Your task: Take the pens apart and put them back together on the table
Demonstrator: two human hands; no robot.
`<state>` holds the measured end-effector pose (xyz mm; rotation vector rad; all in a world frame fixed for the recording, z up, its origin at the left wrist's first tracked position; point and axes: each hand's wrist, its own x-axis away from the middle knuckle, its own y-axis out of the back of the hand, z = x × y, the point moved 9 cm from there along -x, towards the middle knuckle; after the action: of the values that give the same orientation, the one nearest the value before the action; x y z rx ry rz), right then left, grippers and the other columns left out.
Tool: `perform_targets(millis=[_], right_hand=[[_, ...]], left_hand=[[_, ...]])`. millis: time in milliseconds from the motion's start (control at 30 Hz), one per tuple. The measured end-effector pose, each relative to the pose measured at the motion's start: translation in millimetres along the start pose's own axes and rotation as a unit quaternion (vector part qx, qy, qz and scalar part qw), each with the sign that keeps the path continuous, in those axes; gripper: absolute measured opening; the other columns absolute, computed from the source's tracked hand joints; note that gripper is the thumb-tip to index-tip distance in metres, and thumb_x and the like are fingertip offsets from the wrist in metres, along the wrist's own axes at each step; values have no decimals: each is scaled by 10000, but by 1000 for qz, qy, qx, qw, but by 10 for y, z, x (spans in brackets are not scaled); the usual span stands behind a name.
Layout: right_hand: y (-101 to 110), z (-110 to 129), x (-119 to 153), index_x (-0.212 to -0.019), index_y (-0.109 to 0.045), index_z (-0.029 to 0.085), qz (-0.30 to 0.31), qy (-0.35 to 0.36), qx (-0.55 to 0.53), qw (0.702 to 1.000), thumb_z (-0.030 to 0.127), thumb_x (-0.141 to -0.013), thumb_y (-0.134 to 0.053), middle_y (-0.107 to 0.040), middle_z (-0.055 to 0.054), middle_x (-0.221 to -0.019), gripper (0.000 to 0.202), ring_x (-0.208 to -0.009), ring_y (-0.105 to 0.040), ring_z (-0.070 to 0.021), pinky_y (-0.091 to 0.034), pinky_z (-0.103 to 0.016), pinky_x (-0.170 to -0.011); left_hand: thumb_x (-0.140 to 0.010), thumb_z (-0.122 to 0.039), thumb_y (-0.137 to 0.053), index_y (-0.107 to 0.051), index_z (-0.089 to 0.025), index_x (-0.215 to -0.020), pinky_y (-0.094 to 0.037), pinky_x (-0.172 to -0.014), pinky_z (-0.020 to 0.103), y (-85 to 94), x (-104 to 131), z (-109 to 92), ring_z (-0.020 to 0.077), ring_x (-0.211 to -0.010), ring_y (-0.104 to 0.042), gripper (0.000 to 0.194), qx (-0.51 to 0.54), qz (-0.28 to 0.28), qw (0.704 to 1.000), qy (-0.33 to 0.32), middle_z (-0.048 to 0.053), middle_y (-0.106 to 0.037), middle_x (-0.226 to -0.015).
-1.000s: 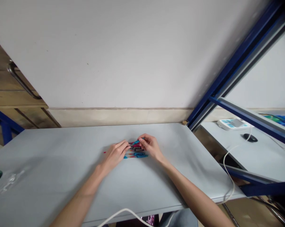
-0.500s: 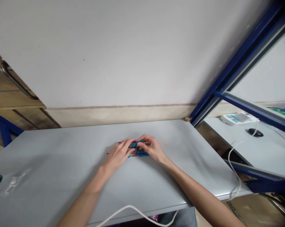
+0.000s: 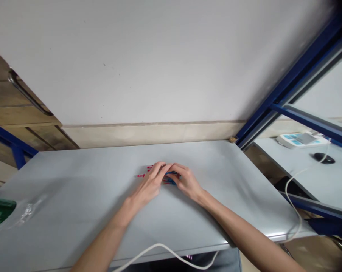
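**Left hand [image 3: 151, 184] and right hand [image 3: 189, 183] close together over pens [image 3: 170, 181]**

The pens lie in a small cluster near the middle of the grey bench [image 3: 88, 204], partly hidden by the hands. Blue parts show between the two hands, and pinkish-red ends [image 3: 141, 175] stick out past the far side of the left hand. The left hand arches over the cluster, its fingers pointing toward the right hand. The right hand comes in from the other side with thumb and fingers bent around the blue parts. The fingertips of the two hands meet or nearly meet; whether either one grips a pen cannot be told.

A clear bottle with a green label [image 3: 2, 213] lies at the left edge of the bench. A white cable [image 3: 159, 245] loops across the near edge. Behind the bench stands a pale wall [image 3: 159, 60]. To the right, past a blue frame [image 3: 290, 85], a second bench [image 3: 301, 170] carries a black mouse [image 3: 324, 158] and a white device [image 3: 298, 140] with light-blue keys.
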<state>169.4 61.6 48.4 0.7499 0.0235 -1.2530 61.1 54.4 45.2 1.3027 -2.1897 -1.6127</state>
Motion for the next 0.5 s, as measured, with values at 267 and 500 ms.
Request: perform_targets(millis=[267, 500], right_hand=[[110, -120, -4, -989, -704, 243, -50, -24, 25, 998, 128, -935, -508, -716, -39, -939, 233, -830, -646, -193, -482, -302, -779], [172, -70, -20, -977, -713, 227, -64, -14, 14, 998, 259, -977, -542, -725, -38, -911, 174, -818, -649, -189, -469, -289, -764]], left_hand=[[-1023, -187, -409, -502, -249, -1391, -552, -828, 310, 216, 22, 225, 193, -925, -684, 384, -87, -72, 993, 17, 87, -651, -1190], [-1050, -365, -441, -672, -193, -1029, -458, -695, 252, 311, 3, 236, 155, -786, -648, 289, -113, -77, 990, 36, 38, -677, -892]])
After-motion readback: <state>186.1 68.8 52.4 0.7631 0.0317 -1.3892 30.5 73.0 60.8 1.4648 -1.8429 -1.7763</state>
